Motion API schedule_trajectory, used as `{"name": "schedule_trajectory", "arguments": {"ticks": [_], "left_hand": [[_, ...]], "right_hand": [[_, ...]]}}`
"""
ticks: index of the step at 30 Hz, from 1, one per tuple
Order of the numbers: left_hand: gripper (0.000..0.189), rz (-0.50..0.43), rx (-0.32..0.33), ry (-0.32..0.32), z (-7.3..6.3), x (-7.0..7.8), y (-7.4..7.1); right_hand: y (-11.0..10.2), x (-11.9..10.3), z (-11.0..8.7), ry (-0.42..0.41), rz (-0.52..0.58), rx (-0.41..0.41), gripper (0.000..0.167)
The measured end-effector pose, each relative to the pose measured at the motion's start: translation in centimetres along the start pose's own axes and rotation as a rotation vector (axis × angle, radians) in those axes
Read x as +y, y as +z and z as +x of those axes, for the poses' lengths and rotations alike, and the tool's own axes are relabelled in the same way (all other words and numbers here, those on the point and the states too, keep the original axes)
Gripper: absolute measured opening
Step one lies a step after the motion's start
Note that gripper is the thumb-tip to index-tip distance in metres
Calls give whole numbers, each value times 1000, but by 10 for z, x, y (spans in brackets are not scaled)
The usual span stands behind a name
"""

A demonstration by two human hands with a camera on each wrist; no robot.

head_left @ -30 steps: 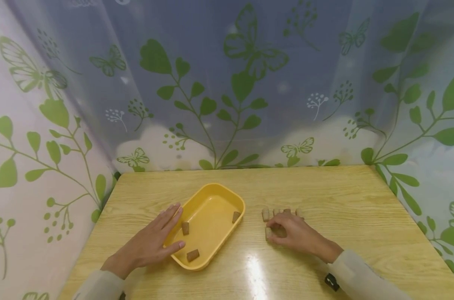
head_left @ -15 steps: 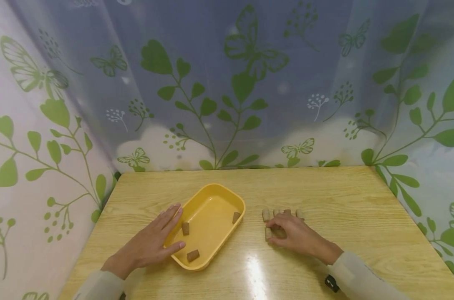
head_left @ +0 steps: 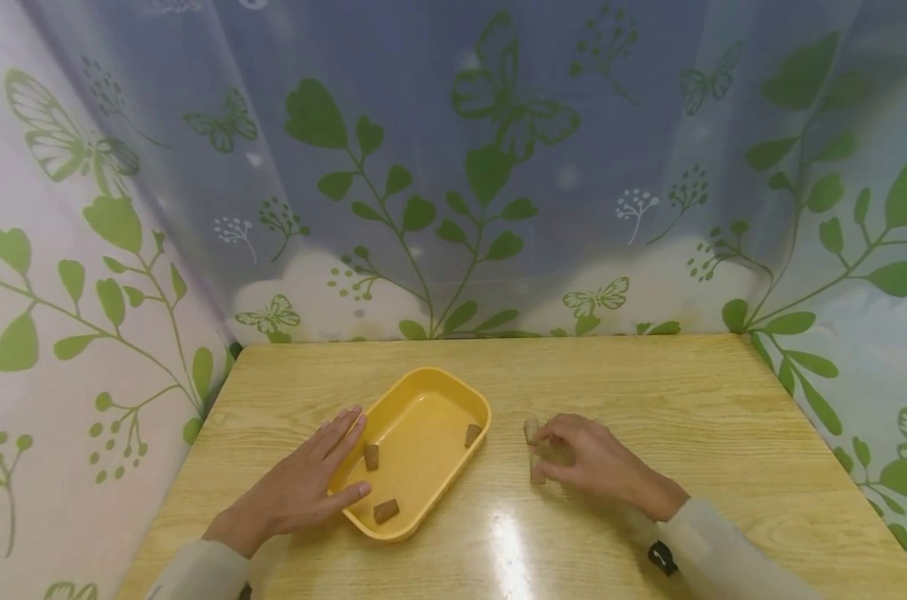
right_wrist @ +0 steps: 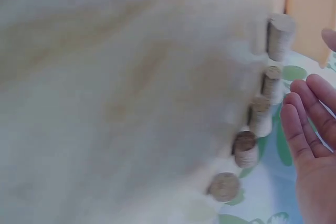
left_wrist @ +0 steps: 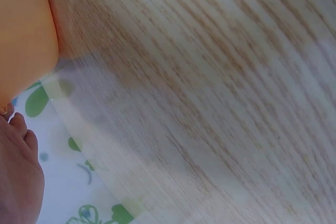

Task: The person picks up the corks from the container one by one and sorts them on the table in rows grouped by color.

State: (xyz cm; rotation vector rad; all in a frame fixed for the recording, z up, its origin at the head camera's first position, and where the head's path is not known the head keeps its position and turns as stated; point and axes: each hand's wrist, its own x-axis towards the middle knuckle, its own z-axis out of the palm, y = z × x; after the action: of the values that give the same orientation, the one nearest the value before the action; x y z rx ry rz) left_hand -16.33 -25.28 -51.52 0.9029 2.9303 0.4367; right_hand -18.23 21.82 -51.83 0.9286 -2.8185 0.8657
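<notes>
My left hand (head_left: 292,492) rests along the left side of a yellow plastic tub (head_left: 431,377), fingers straight on the rim and thumb over the inside. Three brown corks lie in the tub: one cork (head_left: 371,457) by the left wall, a near cork (head_left: 385,511), and a right cork (head_left: 472,435). To the right of the tub my right hand (head_left: 607,467) hovers with parted, gently bent fingers beside a standing cork (head_left: 538,470). Behind that stands a paler cork (head_left: 531,431); the hand hides the others. The right wrist view shows several upright corks (right_wrist: 260,116), none between the fingers.
The wood-grain table (head_left: 633,367) meets a patterned curtain (head_left: 423,167) at its back edge. Similar leaf-printed cloth (head_left: 874,333) hangs on both sides. A dark strap (head_left: 661,558) shows under the right sleeve.
My right thumb and fingers have spread off the near cork, which stays standing on the table. The hand has shifted slightly back over the row. The left hand and tub are unmoved.
</notes>
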Motion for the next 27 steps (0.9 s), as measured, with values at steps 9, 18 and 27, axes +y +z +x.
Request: {"name": "schedule_trajectory", "arguments": {"ticks": [9,18,27], "left_hand": [[92,-21,1,4,0,-1,1],[90,-15,3,20,1,-2,-2],[86,-17,1,13,1,-7,-1]], "right_hand": [[-2,-17,30,-62,62,53,33],[11,-58,69,-131,79,4,38],[37,-101,98,-206,105,-194,38]]}}
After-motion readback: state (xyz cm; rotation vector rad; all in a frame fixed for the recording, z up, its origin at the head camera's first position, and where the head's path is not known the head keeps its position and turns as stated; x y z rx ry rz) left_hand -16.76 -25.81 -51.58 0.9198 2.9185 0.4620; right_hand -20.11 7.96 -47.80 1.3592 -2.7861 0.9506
